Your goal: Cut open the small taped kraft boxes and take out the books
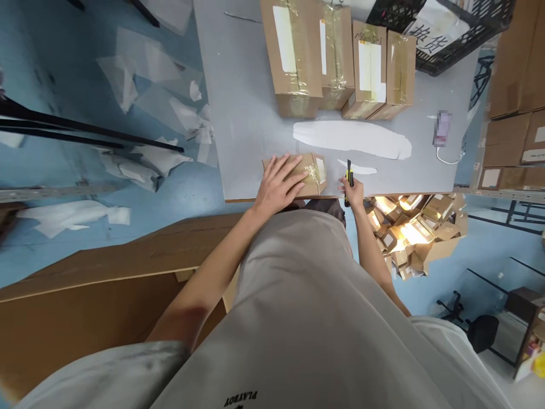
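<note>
A small taped cardboard box (313, 176) lies at the table's front edge, with a white label near its right end. My left hand (279, 183) rests on top of it, fingers spread and stretched out. Just to the right, my right hand (354, 192) is closed around a black and yellow utility knife (348, 182), which points away from me. The knife is apart from the box. Behind it on the table is a small white paper strip (361, 170), and farther back a long white sheet (351, 139).
Several taped cartons (298, 57) stand at the back of the grey table (242, 113), beside a black crate (443, 57). A phone-like object (443, 128) with a cable lies right. A large open carton (85, 318) is at left; small boxes (419, 227) are heaped below right.
</note>
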Motion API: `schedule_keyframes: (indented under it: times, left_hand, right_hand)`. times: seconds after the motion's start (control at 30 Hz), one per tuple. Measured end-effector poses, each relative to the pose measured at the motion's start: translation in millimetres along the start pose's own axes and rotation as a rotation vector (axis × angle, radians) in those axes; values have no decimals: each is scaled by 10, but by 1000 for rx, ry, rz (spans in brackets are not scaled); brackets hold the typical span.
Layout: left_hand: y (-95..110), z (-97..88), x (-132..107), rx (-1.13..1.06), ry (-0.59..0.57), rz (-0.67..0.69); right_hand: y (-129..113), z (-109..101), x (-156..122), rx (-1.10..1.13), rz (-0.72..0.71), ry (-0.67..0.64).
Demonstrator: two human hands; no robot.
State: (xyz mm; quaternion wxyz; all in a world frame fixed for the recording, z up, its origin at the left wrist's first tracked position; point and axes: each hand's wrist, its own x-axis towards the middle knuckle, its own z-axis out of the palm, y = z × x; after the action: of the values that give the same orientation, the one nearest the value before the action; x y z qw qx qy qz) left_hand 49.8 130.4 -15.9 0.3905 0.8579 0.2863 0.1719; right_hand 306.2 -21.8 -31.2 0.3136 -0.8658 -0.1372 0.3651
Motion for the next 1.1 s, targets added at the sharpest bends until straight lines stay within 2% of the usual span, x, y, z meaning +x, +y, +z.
schedule_keyframes:
  times: [0.07,0.13,0.2,0.27,0.37,0.47,0.63,0.73,0.8,0.9,0.97,1.1]
  left_hand:
    - [-41,-88,-151,12,34,-47]
    - [-49,-151,-296,23,62,-94]
    - [-28,-190,-422,19,82,-143]
    - [9,-212,-517,2,111,-190]
    - [47,-206,-576,-26,178,-255]
    - [-7,-112,-532,-122,213,-331]
    - [-313,239,-388,-392,192,-484]
    - [-491,378,-351,-413,196,-519]
    - [-565,375,-339,-394,196,-514]
    - [-618,257,-310,-362,181,-478]
    - [-633,157,-280,-340,145,-436]
    - [-663,49,-235,-352,64,-384]
  right_hand:
    - [71,206,184,114,46,-45]
    - [82,377,253,187,57,-87]
    - [59,477,251,222,53,-113]
    - [26,490,217,219,43,-122]
    - [-26,352,145,199,-16,-93]
    - [-81,121,70,173,-120,-30]
    - [-156,-104,3,86,-198,27]
    - [-204,-145,3,-1,-221,0]
    - [-272,-185,2,-50,-253,7]
    - [-455,-245,-31,-140,-339,48]
    - [-619,-245,-86,-240,-421,-2]
    - [-957,-90,-226,-584,-632,-349]
